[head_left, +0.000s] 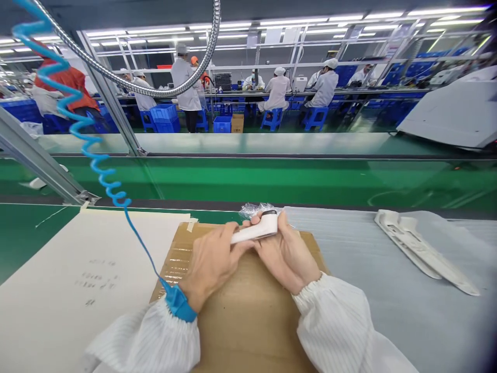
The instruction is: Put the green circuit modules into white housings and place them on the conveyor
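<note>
Cardboard [240,311] is spread under the grip. A small white part [256,230] is held between left hand [212,261] and right hand [287,254], each grip closed on it. Clear film [252,209] is seen just beyond it; a white moulding [423,251] is laid well to the right.

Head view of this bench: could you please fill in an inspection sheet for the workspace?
Surface: green bench mat under a cardboard sheet, a paper sheet and a foam sheet.
Job's things: white plastic part, held over the cardboard.
Clutter: crumpled clear bag behind the part; long white moulding on the foam.
Hands: left hand and right hand both grip the part with their fingers.
Cables: blue coiled cord to a wrist strap on the left wrist; flexible metal hose overhead.
Surroundings: green conveyor belt; workers in white coats beyond.
</note>
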Demonstrator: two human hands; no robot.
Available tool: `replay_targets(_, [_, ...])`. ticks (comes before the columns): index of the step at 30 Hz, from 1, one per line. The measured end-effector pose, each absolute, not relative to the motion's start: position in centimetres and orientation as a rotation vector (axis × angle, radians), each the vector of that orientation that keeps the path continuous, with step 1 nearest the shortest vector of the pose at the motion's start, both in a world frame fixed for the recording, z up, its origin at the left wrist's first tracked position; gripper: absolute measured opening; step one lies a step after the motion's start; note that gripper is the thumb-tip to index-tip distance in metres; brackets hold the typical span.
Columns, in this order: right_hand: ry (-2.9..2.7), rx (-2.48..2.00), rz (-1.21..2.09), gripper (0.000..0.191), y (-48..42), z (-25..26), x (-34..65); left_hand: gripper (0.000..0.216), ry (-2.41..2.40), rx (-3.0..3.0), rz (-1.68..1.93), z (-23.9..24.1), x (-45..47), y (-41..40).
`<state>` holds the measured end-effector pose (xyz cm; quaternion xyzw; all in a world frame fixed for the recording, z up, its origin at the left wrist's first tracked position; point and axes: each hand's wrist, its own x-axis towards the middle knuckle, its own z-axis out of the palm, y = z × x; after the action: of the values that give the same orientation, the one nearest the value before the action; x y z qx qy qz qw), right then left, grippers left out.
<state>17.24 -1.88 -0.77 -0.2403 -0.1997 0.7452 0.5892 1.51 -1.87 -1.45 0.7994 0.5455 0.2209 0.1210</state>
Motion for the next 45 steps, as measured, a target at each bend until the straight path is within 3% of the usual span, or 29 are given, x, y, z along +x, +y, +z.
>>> replay_targets(3, [-0.578,-0.546,1.745,0.036,-2.5,-1.5,15.8,0.048,1.461,2.314,1.025,-1.6,1.5,-2.1])
replay_targets(11, [-0.455,-0.679,1.678,0.025,-3.2,-2.2,14.4,0.026,1.265,2.299,1.122,-0.3,3.0,-3.2])
replay_targets(16, [-0.507,-0.688,1.752,0.019,-3.0,-1.6,15.0,0.033,1.295,2.309,1.104,-1.2,2.6,-2.5])
replay_targets(21, [-0.619,-0.607,1.740,0.031,-2.5,-1.7,16.0,0.056,1.372,2.249,1.011,-2.5,1.4,-1.8])
replay_targets(26, [-0.491,-0.679,1.611,0.034,-1.5,-2.1,16.9,0.040,1.395,1.927,0.778,-1.7,0.7,-1.2])
replay_targets(30, [-0.527,-0.773,1.660,0.038,-1.5,-2.6,16.7,0.043,1.205,1.333,0.862,-0.9,0.4,-0.5])
replay_targets(38, [-0.563,-0.902,1.632,0.035,-1.5,-3.6,17.1,0.025,1.866,1.561,0.984,0.6,-6.0,9.5])
replay_targets(45, [-0.545,-0.881,1.636,0.032,-1.3,-4.0,17.3,0.036,2.022,1.722,0.946,1.8,-9.2,14.0])
